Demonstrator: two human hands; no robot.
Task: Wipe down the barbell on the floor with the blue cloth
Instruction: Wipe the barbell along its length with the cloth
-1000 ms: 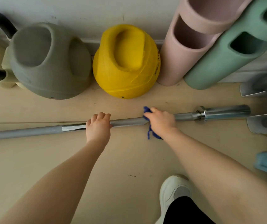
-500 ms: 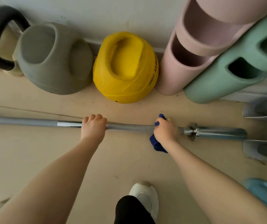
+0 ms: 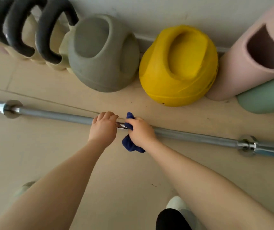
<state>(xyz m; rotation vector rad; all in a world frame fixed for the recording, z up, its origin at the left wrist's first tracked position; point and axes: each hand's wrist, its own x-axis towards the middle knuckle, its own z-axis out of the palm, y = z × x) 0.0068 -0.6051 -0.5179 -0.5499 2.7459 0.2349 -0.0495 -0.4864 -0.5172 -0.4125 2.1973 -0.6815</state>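
A long steel barbell (image 3: 196, 136) lies across the beige floor, running from the left edge down to the right edge, with a collar near each end. My left hand (image 3: 103, 128) grips the shaft at its middle. Right beside it, my right hand (image 3: 140, 131) holds the blue cloth (image 3: 130, 145), which is wrapped around the shaft. Part of the cloth sticks out above my fingers and part hangs below my palm. The two hands almost touch.
Along the wall stand a grey kettlebell (image 3: 103, 53), a yellow kettlebell (image 3: 179, 67), several cream kettlebells with black handles (image 3: 33, 30), a pink foam roller (image 3: 252, 58) and a green one (image 3: 265, 95). My white shoe (image 3: 177, 204) is on the floor below my arms.
My right hand has slid the cloth leftward along the shaft, from near the right collar to right beside my left hand. The view has shifted to the left.
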